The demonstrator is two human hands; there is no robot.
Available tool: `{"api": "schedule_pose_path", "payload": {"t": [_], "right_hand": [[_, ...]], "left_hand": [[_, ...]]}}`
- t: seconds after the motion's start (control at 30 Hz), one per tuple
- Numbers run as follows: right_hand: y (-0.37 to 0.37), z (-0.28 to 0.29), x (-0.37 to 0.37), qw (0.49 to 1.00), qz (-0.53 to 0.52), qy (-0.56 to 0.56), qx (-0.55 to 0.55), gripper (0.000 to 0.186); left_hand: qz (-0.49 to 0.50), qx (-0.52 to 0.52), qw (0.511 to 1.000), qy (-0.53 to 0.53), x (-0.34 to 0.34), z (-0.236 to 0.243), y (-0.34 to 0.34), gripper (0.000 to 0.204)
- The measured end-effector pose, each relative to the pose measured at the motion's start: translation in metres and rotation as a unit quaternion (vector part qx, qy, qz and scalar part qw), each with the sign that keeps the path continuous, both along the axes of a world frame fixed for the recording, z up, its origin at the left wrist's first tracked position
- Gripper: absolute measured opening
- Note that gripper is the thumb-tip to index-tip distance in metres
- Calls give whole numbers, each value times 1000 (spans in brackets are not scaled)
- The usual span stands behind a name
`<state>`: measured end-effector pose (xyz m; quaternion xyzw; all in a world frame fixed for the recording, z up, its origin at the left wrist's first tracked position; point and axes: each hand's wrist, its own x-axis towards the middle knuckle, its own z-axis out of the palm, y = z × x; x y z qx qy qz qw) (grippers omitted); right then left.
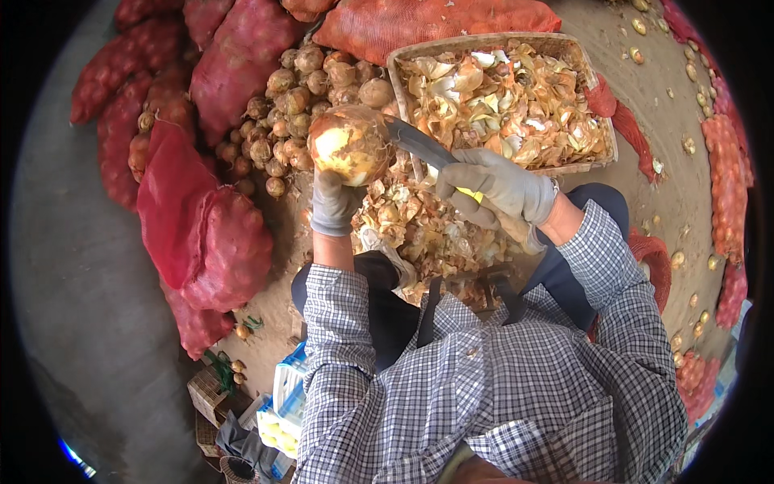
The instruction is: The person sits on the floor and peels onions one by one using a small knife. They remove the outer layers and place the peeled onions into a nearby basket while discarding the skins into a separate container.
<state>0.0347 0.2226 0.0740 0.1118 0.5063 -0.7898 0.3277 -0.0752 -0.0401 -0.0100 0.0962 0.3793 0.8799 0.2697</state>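
Observation:
My gloved left hand holds up a large onion with ragged golden-brown skin and a paler bare patch. My gloved right hand grips a knife with a yellow handle; its dark blade reaches left to the onion's right side, where the tip seems to touch it. Below both hands lies a heap of loose onion peel. A rimmed crate full of peel stands just beyond my right hand. A pile of smaller onions lies behind my left hand.
Red mesh sacks of onions are stacked along the left and back, with more at the right. Scattered onions and red netting lie on the dirt ground. A blue-and-white container and a basket sit at lower left.

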Motion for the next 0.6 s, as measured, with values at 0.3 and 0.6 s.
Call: {"api": "schedule_pose_path", "payload": {"t": [0.3, 0.6], "right_hand": [[22, -2, -5, 997, 67, 49, 0, 28], [8, -13, -2, 981, -15, -40, -189, 30]], "left_hand": [[-96, 113, 985, -88, 4, 1, -10, 103], [62, -194, 962, 183, -3, -5, -10, 100]]}}
